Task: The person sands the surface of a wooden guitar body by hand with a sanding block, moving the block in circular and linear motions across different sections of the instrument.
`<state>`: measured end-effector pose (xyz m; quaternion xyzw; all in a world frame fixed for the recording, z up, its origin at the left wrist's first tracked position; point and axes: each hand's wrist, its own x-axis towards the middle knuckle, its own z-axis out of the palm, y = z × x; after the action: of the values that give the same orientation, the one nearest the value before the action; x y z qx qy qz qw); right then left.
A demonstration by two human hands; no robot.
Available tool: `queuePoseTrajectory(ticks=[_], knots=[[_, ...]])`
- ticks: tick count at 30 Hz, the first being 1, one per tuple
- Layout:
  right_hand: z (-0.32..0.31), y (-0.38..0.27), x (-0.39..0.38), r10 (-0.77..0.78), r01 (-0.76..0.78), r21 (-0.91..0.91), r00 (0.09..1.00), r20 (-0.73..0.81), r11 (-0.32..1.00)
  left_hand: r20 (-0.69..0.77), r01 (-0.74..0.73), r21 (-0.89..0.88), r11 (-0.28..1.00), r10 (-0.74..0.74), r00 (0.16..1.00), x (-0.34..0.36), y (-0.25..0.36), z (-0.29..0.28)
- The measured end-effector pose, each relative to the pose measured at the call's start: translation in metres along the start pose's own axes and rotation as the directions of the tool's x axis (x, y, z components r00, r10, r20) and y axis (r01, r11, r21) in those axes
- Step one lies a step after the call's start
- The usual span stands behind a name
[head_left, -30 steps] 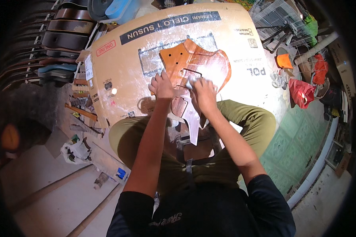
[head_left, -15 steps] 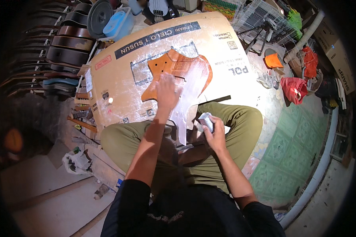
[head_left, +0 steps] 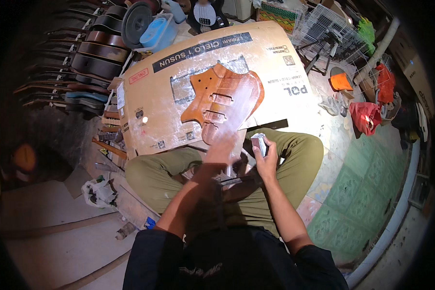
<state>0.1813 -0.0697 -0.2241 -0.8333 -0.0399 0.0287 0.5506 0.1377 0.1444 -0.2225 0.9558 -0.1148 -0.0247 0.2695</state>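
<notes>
A wooden guitar body point(head_left: 205, 82), orange-brown with small holes and routed cavities, lies on a flattened cardboard sheet point(head_left: 145, 87). A pale powdery haze covers its right and lower part. My left hand point(head_left: 220, 152) is blurred over the body's lower end, its fingers too smeared to read. My right hand point(head_left: 267, 157) holds a small grey-and-white block point(head_left: 258, 143) upright above my right thigh, to the right of the body.
Several guitar bodies point(head_left: 99, 48) are racked at the upper left. A blue plastic tub point(head_left: 154, 34), a black guitar point(head_left: 203, 14), a wire cage point(head_left: 314, 29), a red bag point(head_left: 365, 118) and an orange object point(head_left: 340, 82) surround the cardboard.
My right hand has left the body with the block and moved right and down. My left hand has swept down over the body from its middle to its lower end.
</notes>
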Motion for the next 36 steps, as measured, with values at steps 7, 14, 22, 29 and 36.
queuePoseTrajectory(ticks=[7, 14, 22, 29, 36], knots=[[0.006, -0.010, -0.001, 0.036, -0.035, 0.053, 0.999, -0.001, 0.998, -0.193, 0.239, 0.312, 0.920, -0.185, 0.964, 0.020, -0.037, -0.003], [0.010, -0.010, 0.004, -0.016, 0.019, 0.079, 0.999, -0.035, 0.997, 0.157, -0.445, -0.062, 0.894, 0.449, 0.880, -0.062, 0.032, 0.046], [-0.001, -0.004, -0.001, -0.002, 0.007, 0.067, 0.998, -0.069, 0.998, 0.038, 0.145, 0.037, 0.989, -0.146, 0.988, -0.010, 0.017, 0.006], [0.013, -0.010, -0.004, -0.013, 0.017, 0.081, 0.999, -0.052, 0.997, -0.208, 0.292, 0.254, 0.922, -0.243, 0.947, -0.008, -0.037, 0.008], [0.018, -0.006, 0.000, -0.018, 0.020, 0.048, 0.999, -0.040, 0.999, 0.202, -0.447, -0.007, 0.895, 0.439, 0.875, -0.064, 0.043, 0.060]])
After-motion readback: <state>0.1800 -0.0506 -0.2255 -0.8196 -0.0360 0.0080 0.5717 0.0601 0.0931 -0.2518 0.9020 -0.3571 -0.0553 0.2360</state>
